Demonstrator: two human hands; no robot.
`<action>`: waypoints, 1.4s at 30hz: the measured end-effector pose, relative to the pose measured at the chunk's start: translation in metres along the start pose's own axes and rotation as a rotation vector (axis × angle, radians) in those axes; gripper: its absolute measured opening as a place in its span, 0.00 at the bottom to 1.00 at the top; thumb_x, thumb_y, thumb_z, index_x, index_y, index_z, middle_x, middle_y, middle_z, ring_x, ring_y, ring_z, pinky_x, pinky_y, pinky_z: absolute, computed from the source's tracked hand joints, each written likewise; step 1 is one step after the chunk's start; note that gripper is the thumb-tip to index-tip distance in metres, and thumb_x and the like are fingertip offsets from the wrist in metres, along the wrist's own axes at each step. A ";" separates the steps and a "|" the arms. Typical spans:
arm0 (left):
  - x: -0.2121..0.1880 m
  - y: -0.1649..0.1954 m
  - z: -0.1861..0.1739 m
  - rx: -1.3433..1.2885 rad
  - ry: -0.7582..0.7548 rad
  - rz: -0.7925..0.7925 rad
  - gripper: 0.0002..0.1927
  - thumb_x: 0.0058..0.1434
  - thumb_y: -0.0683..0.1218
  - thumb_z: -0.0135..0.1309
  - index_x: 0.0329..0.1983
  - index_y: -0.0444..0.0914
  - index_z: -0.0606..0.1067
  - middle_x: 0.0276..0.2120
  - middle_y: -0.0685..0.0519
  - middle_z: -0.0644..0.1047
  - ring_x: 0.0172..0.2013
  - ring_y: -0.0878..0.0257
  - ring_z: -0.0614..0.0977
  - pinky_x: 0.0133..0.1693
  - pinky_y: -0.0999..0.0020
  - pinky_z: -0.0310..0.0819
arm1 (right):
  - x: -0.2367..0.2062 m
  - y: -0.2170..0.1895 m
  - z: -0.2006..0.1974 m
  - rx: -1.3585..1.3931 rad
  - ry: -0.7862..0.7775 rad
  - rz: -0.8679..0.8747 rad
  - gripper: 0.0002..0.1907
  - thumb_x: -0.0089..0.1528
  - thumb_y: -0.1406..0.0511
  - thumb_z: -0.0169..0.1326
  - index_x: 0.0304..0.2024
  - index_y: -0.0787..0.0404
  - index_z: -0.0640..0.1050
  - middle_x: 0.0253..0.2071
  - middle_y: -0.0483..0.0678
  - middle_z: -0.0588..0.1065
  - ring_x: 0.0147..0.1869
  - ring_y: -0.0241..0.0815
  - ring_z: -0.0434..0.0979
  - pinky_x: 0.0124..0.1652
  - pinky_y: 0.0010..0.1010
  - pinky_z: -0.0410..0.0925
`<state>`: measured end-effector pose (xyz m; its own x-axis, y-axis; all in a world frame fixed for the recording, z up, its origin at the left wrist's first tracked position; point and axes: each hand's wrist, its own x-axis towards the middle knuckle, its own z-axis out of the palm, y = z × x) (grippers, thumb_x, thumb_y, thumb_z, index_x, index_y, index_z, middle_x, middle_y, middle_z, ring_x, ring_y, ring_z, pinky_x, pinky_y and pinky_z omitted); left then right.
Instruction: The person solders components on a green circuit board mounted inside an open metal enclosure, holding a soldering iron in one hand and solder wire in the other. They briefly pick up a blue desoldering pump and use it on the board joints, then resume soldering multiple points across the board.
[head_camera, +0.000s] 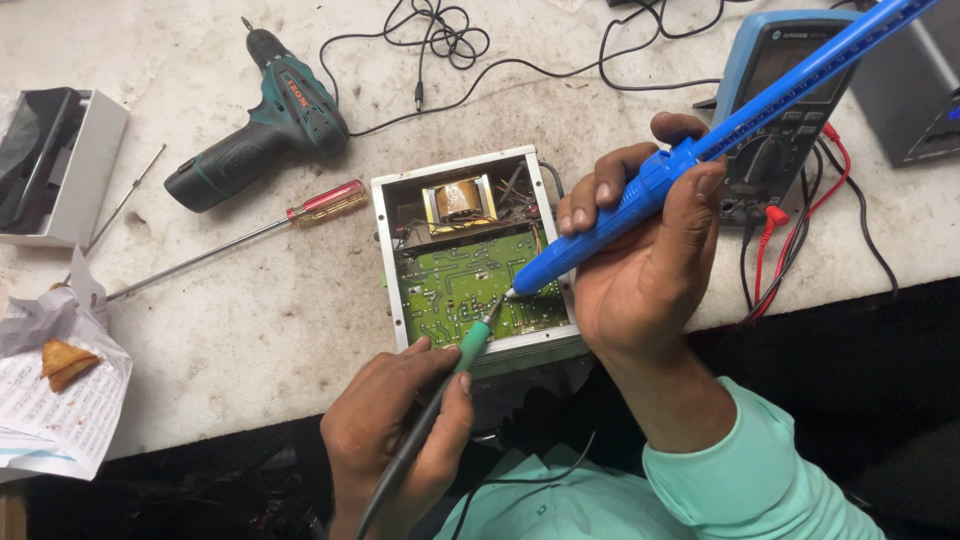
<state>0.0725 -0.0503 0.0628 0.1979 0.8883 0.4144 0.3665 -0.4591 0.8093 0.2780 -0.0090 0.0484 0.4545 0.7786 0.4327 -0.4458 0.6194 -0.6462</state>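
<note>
**Me:** Green circuit board (470, 290), sitting bare inside an open metal case (385, 262) on the pale worktop (250, 330), directly between and just above my two hands. My left hand (395, 440) is closed pencil-style around a soldering iron (470, 345) with a green grip; its tip touches the board near the lower edge. My right hand (645, 250) is wrapped firmly round a blue desoldering pump (700, 155), held slanted, its white nozzle resting on the board just beside the iron's tip.

**Listener:** What else is around your hands?

**Me:** Inside the case, beyond the board, a small transformer (460, 203). Off past my left hand lie a long screwdriver with a red-and-yellow handle (245, 235) and a dark green cordless drill (262, 125). Behind my right hand stands a blue multimeter (785, 110) with red and black leads trailing off the table edge. Far to my left, a crumpled newspaper with a fried snack (62, 362) on it.

**Listener:** What might go wrong here?

**Me:** As I judge it, the two tips are crowded on one spot. If the iron lingers, the heat could lift a copper pad. If the pump's nozzle slips sideways, molten solder could bridge neighbouring joints. The iron's cord runs under my left wrist, so a tug might drag the hot tip across the board.
</note>
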 end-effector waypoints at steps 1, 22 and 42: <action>0.000 0.000 0.000 -0.002 -0.005 -0.008 0.10 0.54 0.37 0.63 0.39 0.32 0.81 0.28 0.48 0.82 0.30 0.61 0.86 0.55 0.59 0.83 | 0.000 0.000 0.000 0.003 -0.001 0.000 0.25 0.80 0.48 0.45 0.64 0.61 0.61 0.35 0.48 0.65 0.35 0.37 0.64 0.39 0.31 0.63; 0.003 -0.002 -0.003 -0.015 -0.023 0.027 0.11 0.52 0.38 0.62 0.39 0.33 0.81 0.25 0.49 0.81 0.27 0.60 0.86 0.55 0.56 0.82 | -0.010 0.002 0.015 -0.052 -0.029 -0.055 0.24 0.78 0.48 0.49 0.60 0.58 0.59 0.36 0.48 0.64 0.36 0.36 0.61 0.42 0.32 0.62; -0.024 -0.012 -0.011 -0.396 0.317 -0.015 0.17 0.75 0.49 0.50 0.59 0.32 0.72 0.48 0.35 0.80 0.50 0.49 0.85 0.55 0.51 0.83 | -0.060 -0.115 -0.021 -0.845 -0.120 0.383 0.15 0.59 0.62 0.66 0.43 0.60 0.77 0.29 0.48 0.75 0.31 0.34 0.72 0.30 0.28 0.67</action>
<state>0.0536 -0.0662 0.0473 -0.1131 0.8819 0.4576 -0.0177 -0.4623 0.8866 0.3184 -0.1293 0.0834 0.2886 0.9489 0.1274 0.1810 0.0766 -0.9805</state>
